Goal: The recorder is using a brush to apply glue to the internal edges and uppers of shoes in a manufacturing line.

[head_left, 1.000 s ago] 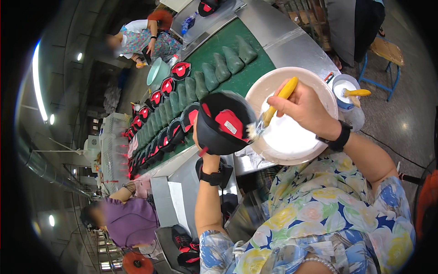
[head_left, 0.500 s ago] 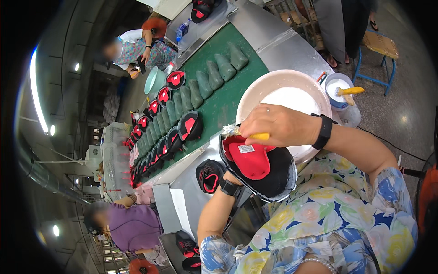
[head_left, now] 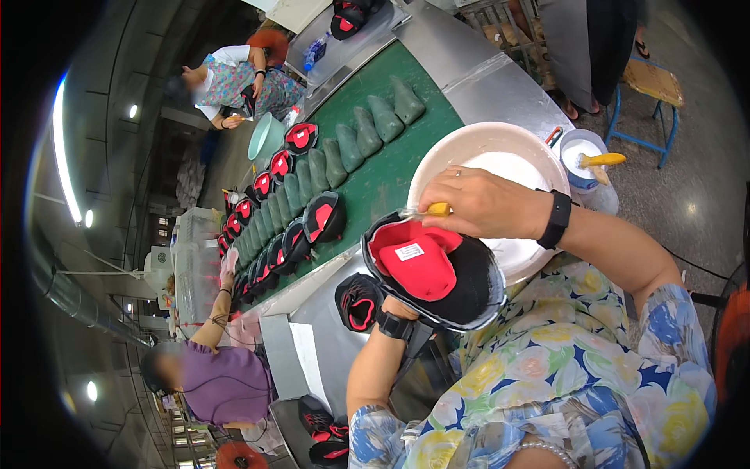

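Note:
A black shoe upper (head_left: 473, 273) with a red lining and a white label is held opening-up in front of me. White residue lines its rim. My left hand (head_left: 400, 307) holds it from underneath; its fingers are mostly hidden behind the upper. My right hand (head_left: 476, 205) is closed on a brush (head_left: 439, 209) with a yellow handle, whose tip is at the upper's far left rim. Just beyond my right hand is a wide pale basin (head_left: 437, 152) of white liquid. Another black and red upper (head_left: 359, 302) lies left of the held one.
A green belt (head_left: 383, 168) carries rows of black-red uppers and grey-green foot-shaped forms (head_left: 367, 131). A small bucket (head_left: 582, 152) with a yellow-handled brush stands right of the basin. Two co-workers (head_left: 223, 383) (head_left: 242, 82) are at the left. A stool (head_left: 652, 82) stands far right.
The held upper has tipped and shifted slightly left and up. My right hand and its brush have moved along the rim. The co-worker in purple has stretched an arm toward the belt.

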A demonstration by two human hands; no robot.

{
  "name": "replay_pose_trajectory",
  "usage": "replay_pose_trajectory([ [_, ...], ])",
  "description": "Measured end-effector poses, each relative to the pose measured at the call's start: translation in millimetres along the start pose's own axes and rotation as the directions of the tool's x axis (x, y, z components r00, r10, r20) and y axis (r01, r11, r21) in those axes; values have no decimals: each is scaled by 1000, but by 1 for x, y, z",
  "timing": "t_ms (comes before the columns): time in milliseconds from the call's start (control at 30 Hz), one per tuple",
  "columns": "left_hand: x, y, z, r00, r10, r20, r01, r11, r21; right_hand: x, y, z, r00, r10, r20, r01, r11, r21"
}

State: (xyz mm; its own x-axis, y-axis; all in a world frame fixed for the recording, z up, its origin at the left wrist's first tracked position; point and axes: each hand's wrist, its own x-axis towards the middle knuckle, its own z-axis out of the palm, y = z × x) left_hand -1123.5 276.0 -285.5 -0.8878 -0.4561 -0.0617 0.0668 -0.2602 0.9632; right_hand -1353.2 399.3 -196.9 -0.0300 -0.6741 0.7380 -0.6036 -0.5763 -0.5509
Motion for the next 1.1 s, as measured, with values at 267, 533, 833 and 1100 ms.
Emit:
replay_pose_trajectory([
  [267, -8, 11, -21, 973, 124, 194, 33, 760, -649, -9, 0, -28, 960, 239, 149, -250, 967, 58],
  [533, -9, 7, -35, 970, 143, 196, 35, 716, -697, -17, -1, -34, 953, 201, 225, -208, 978, 7],
  [833, 11, 24, 1, 991, 0, 131, -22, 986, 163, 15, -4, -3, 967, -240, -83, 249, 960, 129],
  [1100, -7, 8, -15, 991, -77, -110, 16, 882, -471, 6, 12, -29, 992, 99, 81, -99, 995, -13],
])
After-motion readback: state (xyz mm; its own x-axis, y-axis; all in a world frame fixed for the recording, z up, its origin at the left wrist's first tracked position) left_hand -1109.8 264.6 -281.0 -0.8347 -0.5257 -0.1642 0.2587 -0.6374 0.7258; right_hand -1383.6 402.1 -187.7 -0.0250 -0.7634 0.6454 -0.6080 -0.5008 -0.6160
